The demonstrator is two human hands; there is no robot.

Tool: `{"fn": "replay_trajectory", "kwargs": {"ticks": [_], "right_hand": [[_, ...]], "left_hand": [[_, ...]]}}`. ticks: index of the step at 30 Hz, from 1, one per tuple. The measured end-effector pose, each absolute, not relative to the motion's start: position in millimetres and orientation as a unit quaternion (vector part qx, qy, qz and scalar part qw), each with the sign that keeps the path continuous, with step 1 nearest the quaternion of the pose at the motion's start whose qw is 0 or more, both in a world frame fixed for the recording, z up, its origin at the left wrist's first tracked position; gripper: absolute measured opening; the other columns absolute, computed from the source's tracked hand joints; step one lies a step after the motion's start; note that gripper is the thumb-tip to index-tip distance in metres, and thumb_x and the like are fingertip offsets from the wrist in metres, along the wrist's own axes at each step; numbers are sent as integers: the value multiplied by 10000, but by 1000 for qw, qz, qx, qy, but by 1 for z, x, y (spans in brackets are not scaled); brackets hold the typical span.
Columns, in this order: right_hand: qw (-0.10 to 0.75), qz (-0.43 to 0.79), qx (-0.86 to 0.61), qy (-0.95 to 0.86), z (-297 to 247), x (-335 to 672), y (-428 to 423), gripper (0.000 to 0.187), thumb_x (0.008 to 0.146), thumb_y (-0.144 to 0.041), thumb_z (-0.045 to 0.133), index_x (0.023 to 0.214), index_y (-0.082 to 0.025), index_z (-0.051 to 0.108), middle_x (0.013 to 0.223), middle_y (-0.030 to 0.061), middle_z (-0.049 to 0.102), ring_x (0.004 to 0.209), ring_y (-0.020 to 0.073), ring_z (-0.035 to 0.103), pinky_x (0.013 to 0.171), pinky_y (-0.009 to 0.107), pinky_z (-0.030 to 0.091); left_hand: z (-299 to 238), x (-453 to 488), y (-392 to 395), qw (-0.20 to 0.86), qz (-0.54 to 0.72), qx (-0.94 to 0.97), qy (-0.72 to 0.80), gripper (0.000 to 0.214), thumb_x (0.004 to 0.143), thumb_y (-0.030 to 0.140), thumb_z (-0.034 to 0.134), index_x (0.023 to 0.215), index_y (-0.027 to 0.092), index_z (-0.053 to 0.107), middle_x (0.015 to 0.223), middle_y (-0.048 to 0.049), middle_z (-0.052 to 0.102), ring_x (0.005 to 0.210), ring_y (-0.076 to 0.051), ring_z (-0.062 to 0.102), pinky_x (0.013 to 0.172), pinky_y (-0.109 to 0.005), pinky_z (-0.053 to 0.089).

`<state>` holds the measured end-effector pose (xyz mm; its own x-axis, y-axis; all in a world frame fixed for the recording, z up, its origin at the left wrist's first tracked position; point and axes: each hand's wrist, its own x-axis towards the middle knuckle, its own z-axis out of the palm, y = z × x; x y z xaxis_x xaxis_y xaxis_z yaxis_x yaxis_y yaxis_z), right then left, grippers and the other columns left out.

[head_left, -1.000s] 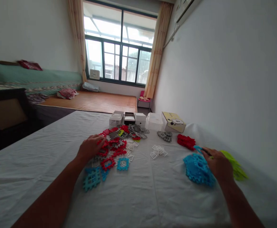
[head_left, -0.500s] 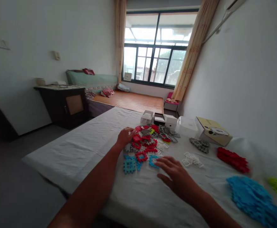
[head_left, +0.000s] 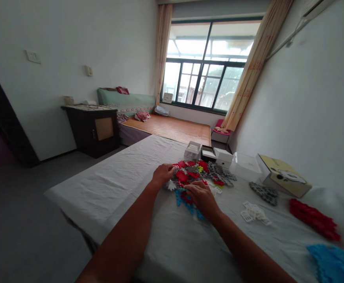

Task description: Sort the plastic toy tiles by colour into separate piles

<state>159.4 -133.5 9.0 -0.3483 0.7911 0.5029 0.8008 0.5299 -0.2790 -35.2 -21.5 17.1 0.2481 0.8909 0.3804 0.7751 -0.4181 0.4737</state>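
A mixed pile of interlocking plastic building pieces, red, grey, white, yellow-green and blue, lies on the sheet-covered table. At its left edge is my left hand, fingers curled in together; whatever they hold is hidden. My right hand reaches over the front of the pile with its fingers close together. A light-blue edge shows at its fingertips, seemingly a blue piece pinched there, mostly covered by the hand. More blue pieces lie just below these fingers, beside a partly hidden red one.
Sorted heaps lie on the right: grey, white, red and blue pieces. Small boxes, a clear plastic container and a yellow carton stand behind. The table's left edge drops to the floor.
My right hand has moved left and away from me onto the pile's front. The blue grid square at the front left no longer shows. The camera view has turned a little left.
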Motion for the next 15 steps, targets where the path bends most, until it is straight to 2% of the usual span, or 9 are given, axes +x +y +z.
{"fn": "replay_trajectory", "kwargs": {"ticks": [3,6,11,15], "right_hand": [[392,28,-518,-759,12,168,-134,265,913,-349,460,1019,-243,679,975,46,711,965,205,599,870,355,466],[427,79,-547,-716,21,181,-141,290,887,-398,474,993,-229,683,969,52,714,884,206,640,769,332,511],[403,148,-623,-654,40,242,-181,369,832,-499,509,1049,-232,641,862,37,734,728,200,673,674,308,527],[388,36,-726,-566,40,356,-237,353,757,-564,544,978,-309,645,869,55,731,777,269,686,662,377,522]], "left_hand": [[19,-33,-25,79,293,794,526,304,871,366,462,810,209,715,847,-57,704,800,-173,619,671,-233,391],[22,-30,-30,67,283,813,505,304,886,354,442,851,208,706,891,-66,689,826,-179,613,707,-247,401],[30,-19,-43,79,254,865,424,263,872,379,487,845,246,711,846,-5,699,789,-148,616,709,-217,411],[34,-6,-58,116,242,909,320,211,842,364,543,870,260,724,857,9,714,755,-139,619,673,-202,412]]}}
